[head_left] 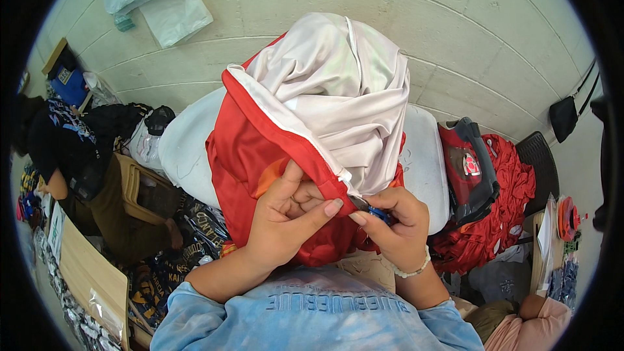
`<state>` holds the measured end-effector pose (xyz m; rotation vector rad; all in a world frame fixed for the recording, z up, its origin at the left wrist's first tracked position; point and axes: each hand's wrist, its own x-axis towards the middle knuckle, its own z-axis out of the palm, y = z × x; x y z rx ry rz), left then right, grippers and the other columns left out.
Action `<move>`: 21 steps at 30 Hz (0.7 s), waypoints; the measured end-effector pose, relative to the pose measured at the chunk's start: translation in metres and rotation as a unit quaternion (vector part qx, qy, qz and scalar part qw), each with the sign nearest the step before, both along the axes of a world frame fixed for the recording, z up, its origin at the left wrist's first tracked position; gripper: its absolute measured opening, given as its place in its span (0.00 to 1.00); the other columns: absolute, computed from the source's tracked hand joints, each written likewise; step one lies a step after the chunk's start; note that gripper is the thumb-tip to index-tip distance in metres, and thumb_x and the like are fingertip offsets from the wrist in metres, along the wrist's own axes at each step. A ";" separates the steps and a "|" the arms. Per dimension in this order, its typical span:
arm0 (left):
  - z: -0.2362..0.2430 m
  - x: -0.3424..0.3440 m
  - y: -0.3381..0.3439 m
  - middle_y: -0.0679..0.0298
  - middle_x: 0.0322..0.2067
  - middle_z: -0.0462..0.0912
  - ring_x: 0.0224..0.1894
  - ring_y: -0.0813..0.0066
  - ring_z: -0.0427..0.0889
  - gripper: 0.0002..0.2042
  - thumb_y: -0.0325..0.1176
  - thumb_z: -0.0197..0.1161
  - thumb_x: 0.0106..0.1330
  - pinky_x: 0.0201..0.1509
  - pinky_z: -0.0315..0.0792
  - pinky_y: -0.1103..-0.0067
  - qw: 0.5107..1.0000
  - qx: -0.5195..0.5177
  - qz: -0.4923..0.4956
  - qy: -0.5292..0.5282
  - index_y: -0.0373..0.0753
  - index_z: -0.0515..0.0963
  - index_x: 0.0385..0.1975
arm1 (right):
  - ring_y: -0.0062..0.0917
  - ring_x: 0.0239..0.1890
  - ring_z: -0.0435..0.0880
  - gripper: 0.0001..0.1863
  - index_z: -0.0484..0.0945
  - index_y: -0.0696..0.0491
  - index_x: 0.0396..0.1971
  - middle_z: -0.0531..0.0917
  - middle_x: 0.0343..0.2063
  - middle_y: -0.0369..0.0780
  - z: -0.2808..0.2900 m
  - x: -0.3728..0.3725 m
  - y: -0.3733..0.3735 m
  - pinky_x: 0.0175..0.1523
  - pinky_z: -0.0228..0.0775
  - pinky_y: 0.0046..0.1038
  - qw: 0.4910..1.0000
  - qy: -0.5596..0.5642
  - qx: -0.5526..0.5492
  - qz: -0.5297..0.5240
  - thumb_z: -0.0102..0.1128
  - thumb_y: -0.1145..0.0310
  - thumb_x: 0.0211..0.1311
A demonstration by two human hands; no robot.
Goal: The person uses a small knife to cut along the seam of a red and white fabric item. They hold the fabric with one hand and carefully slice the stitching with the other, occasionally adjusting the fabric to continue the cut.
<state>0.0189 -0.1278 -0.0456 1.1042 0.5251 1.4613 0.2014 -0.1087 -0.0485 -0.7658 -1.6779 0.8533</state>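
Observation:
A large bundled garment of shiny red cloth (pixel 244 136) with a whitish inside (pixel 325 84) lies in front of me, its folded red hem running diagonally toward my hands. My left hand (pixel 286 211) is closed on the lower end of this hem, thumb and fingers pinching the red cloth. In my right hand (pixel 398 224) is a small pair of thread snips with blue handles (pixel 379 213). The dark blades meet the edge of the hem, right beside my left thumb. White threads or a seam end (pixel 344 177) show just above. The blade tips are partly hidden by cloth and fingers.
Beneath the garment is a white surface (pixel 188 143). At right stand a red and grey appliance (pixel 461 169) and a heap of red cloth (pixel 487 214). A person in black (pixel 71 136) sits at left near a wooden board (pixel 91 273); another in pink (pixel 539 325) sits lower right.

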 end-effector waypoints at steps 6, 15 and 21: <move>0.000 0.000 0.001 0.59 0.48 0.78 0.51 0.74 0.77 0.32 0.21 0.54 0.67 0.56 0.73 0.75 0.998 -0.023 -0.001 -0.050 0.36 0.48 0.68 | 0.13 0.25 0.76 0.12 0.79 0.60 0.32 0.82 0.26 0.37 -0.003 -0.001 0.003 0.29 0.67 0.16 1.000 0.011 0.008 0.009 0.72 0.74 0.49; 0.008 -0.001 0.009 0.60 0.50 0.76 0.50 0.74 0.78 0.29 0.23 0.51 0.69 0.50 0.79 0.74 0.993 -0.097 -0.024 -0.064 0.41 0.50 0.68 | 0.14 0.24 0.76 0.18 0.78 0.59 0.34 0.81 0.26 0.38 0.002 0.000 0.007 0.29 0.68 0.17 0.999 -0.021 0.034 -0.012 0.76 0.73 0.43; 0.011 0.003 0.010 0.60 0.51 0.76 0.52 0.73 0.77 0.29 0.23 0.52 0.69 0.55 0.75 0.71 0.987 -0.110 -0.045 -0.112 0.40 0.49 0.68 | 0.20 0.24 0.78 0.19 0.77 0.60 0.34 0.80 0.26 0.40 0.003 -0.003 0.006 0.29 0.69 0.19 0.990 -0.047 0.116 -0.057 0.77 0.74 0.41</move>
